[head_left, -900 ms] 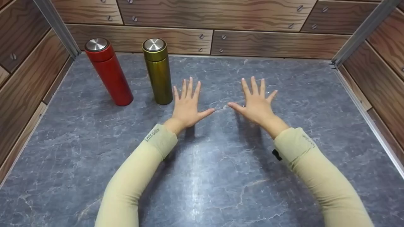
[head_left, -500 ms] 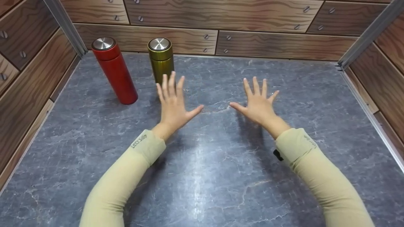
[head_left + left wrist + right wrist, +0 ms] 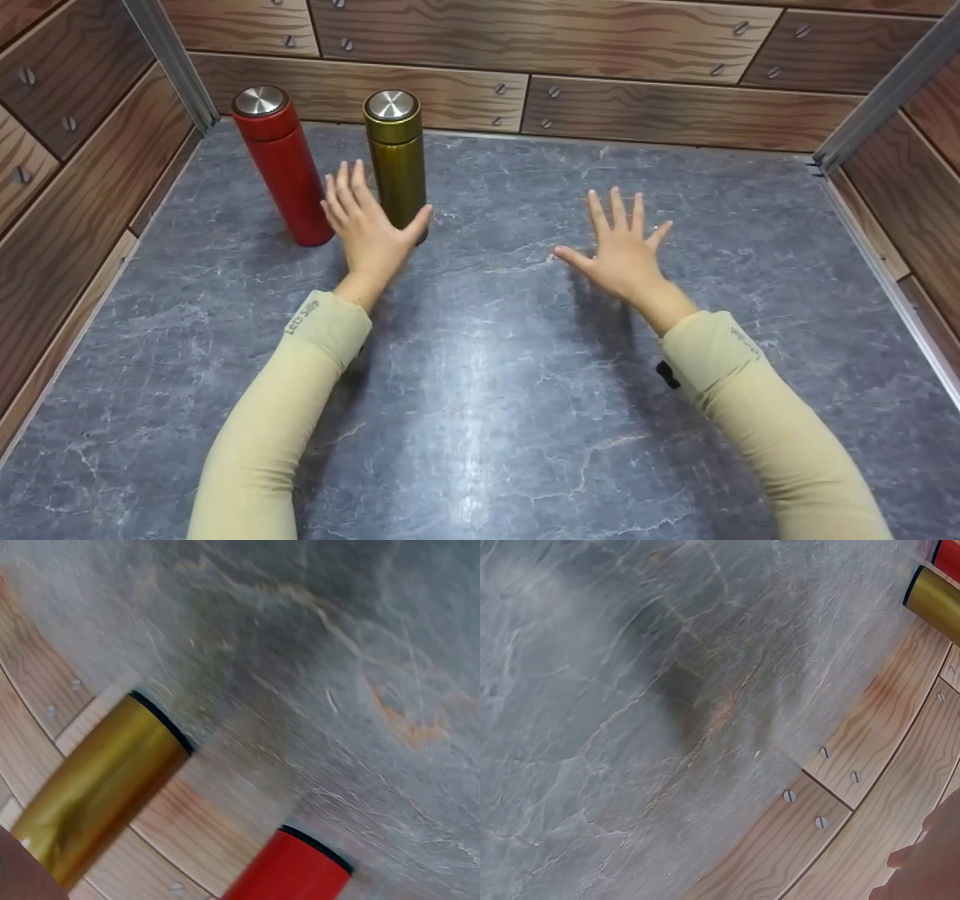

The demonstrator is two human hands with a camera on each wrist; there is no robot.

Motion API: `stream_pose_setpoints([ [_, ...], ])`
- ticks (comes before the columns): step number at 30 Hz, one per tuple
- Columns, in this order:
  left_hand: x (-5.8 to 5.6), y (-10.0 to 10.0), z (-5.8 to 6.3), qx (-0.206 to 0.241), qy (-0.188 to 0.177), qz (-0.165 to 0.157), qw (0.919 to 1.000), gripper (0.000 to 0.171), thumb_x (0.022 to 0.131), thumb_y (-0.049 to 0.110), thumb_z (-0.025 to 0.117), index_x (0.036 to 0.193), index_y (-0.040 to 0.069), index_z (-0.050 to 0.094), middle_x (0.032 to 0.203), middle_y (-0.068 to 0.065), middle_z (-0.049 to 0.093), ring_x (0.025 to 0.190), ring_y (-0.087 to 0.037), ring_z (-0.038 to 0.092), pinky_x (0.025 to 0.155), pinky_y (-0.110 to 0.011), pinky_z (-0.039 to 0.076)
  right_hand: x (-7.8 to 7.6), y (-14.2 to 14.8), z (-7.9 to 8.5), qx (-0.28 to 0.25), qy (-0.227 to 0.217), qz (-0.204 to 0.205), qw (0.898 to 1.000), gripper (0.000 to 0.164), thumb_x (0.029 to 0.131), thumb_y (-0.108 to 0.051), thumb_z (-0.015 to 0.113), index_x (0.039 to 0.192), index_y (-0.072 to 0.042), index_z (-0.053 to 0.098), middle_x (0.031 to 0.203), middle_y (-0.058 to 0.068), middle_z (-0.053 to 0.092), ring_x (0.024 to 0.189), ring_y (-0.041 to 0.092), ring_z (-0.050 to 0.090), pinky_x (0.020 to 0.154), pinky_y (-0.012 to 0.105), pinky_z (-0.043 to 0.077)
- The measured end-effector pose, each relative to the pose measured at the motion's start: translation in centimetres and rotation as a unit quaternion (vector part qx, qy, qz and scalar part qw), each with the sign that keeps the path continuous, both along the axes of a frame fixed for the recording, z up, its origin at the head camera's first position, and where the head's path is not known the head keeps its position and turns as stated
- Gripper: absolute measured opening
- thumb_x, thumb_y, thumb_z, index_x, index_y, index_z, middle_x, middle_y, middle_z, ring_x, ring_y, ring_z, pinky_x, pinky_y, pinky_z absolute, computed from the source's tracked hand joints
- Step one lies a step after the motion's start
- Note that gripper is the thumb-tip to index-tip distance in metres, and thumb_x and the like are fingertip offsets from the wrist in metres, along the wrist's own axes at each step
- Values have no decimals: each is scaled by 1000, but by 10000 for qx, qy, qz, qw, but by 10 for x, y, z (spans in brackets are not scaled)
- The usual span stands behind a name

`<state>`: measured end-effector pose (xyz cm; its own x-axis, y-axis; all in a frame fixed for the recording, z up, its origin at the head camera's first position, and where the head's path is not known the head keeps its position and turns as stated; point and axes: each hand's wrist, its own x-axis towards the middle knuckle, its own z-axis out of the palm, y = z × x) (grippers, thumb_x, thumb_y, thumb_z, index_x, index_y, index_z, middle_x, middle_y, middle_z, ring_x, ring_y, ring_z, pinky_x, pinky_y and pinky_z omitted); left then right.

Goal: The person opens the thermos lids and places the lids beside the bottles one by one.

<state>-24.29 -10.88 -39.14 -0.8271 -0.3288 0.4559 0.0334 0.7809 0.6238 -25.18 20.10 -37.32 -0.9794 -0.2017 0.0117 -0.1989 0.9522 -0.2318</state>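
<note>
A gold-green thermos bottle [image 3: 397,161] with a silver cap stands upright on the table, a red one [image 3: 283,172] of the same shape to its left. My left hand [image 3: 369,236] is in front of the gold bottle, thumb apart from the fingers, overlapping the bottle's lower part in the head view. Its fingertips come near the red bottle's side, and nothing is held. In the left wrist view the gold bottle [image 3: 105,787] and the red bottle [image 3: 292,870] show their dark bases. My right hand [image 3: 621,259] hovers over the table's right half, fingers spread, holding nothing.
The grey marbled table [image 3: 480,360] is bounded by a wood-patterned back wall [image 3: 675,112] and side walls. Metal posts stand at the back left corner [image 3: 180,75] and back right corner [image 3: 862,112].
My left hand has moved left, from beside the gold bottle to in front of it, and turned slightly. The right hand stays nearly in place. The whole view has shifted a little.
</note>
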Motion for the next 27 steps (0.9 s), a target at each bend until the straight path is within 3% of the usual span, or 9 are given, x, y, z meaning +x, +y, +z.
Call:
stream_pose_setpoints([
  [9, -17, -8, 3, 634, -674, 39, 9957, 105, 72, 59, 67, 147, 6, 17, 150, -15, 23, 140, -32, 15, 115, -49, 13, 0, 4, -2, 80, -16, -67, 9999, 100, 81, -73, 43, 151, -18, -1, 156, 20, -4, 140, 46, -15, 95, 77, -13],
  [16, -30, -5, 7, 1027, -1267, 9, 9866, 110, 70, 62, 68, 148, 9, 12, 152, -12, 20, 141, -29, 17, 115, -48, 16, 1, 5, -2, 112, -27, -90, 9999, 101, 79, -76, 40, 151, -18, -1, 156, 20, -3, 140, 47, -14, 94, 77, -12],
  [20, -36, -3, 10, 1209, -1208, 26, 9853, 107, 69, 61, 69, 145, 8, 18, 148, -13, 26, 138, -27, 22, 114, -46, 20, 2, 5, -1, 97, -30, -112, 9999, 101, 80, -75, 41, 151, -18, -1, 156, 20, -4, 140, 46, -16, 95, 77, -13],
  [24, -39, -5, 12, 1149, -1004, 39, 9883, 90, 69, 54, 73, 135, 7, 33, 135, -11, 41, 129, -26, 35, 107, -43, 29, 2, 6, 0, 111, -1, -125, 9999, 101, 79, -77, 40, 151, -18, 1, 157, 20, -1, 140, 46, -14, 95, 77, -12],
  [27, -41, -6, 13, 1264, -961, -126, 9872, 79, 72, 46, 74, 129, 7, 36, 129, -10, 47, 122, -26, 43, 104, -41, 33, 3, 7, 1, 111, 25, -130, 9999, 102, 78, -78, 39, 152, -17, 2, 156, 21, 1, 140, 47, -12, 95, 78, -11],
])
